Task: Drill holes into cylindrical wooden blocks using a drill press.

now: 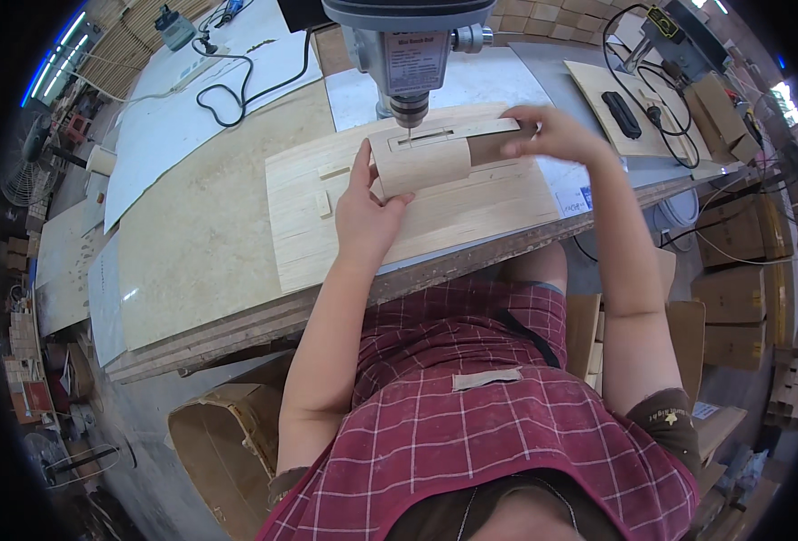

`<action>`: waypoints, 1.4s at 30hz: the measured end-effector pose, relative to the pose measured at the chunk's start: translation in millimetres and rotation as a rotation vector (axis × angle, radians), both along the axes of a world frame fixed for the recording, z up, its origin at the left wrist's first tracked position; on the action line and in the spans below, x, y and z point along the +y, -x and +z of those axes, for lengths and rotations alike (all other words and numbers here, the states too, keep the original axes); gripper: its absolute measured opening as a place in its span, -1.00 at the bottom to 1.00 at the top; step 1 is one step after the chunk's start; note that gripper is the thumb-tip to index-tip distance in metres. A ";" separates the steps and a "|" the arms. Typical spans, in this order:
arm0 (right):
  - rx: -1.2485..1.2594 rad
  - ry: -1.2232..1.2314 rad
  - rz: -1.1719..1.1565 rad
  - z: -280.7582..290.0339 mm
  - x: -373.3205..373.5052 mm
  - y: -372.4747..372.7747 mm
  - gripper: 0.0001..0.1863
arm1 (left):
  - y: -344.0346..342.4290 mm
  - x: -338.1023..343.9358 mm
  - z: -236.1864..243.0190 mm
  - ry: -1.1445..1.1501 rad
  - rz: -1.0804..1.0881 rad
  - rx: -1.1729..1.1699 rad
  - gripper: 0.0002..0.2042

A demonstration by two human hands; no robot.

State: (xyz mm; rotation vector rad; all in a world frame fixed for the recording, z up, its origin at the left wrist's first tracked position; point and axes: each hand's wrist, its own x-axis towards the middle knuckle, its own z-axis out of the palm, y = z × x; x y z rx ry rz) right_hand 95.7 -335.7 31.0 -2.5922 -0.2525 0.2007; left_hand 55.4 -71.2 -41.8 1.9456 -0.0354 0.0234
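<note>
A grey bench drill press point(390, 63) stands over the work, its thin bit at a slot in a pale wooden piece point(421, 171). My left hand point(372, 207) grips that piece at its left end, thumb along the lower edge. A darker brown piece point(487, 149) extends to the right, with a narrow pale strip point(485, 126) along its top. My right hand point(557, 135) holds the right end of these, fingers curled round it. Beneath lies a large pale board point(309, 252), with small wooden blocks point(323, 204) to the left of my left hand.
The bench point(183, 270) has white sheets and cables at the back left. At right are a side board point(588, 81) with a black bar, another machine point(678, 41) and a cardboard box point(719, 122). Stacked cartons point(728, 302) fill the lower right; more cardboard point(214, 433) lies below left.
</note>
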 end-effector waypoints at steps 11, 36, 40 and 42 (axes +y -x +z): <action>0.173 -0.777 -0.070 -34.5 -32.3 51.8 -0.64 | 58.7 95.8 33.8 0.321 -0.088 -0.171 -0.24; -0.077 -1.077 0.083 -26.1 7.3 87.1 -0.74 | 68.6 92.1 54.9 0.424 0.309 -0.043 -0.63; -0.188 -0.910 0.148 -15.9 11.9 93.1 -0.76 | 69.9 84.5 55.6 0.442 0.281 -0.074 -0.63; -0.155 -0.983 0.099 -13.4 19.4 97.3 -0.77 | 72.1 76.5 55.6 0.519 0.254 -0.047 -0.65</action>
